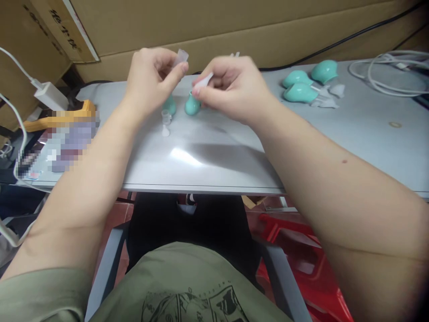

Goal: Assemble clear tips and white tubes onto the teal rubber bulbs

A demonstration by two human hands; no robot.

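My left hand (157, 74) pinches a small translucent plastic piece (182, 57) above the table. Beside it my right hand (231, 85) is closed on a white tapered nozzle (205, 82). Under the right fingertips stands a teal rubber bulb (192, 105), its neck just below the nozzle; whether they touch I cannot tell. Another teal bulb (170, 106) is partly hidden behind my left hand. In front of it are a clear plastic connector (166, 117) and a small white tip (165, 131). Some white stems (237, 54) show behind my right hand.
Several teal bulbs with clear nozzles (301, 92) lie at the right of the table (234, 174). Farther right is a coiled white cable (372, 78). At left are a yellow tool (60, 118) and a white charger (52, 96). A cardboard wall (201, 27) rises behind.
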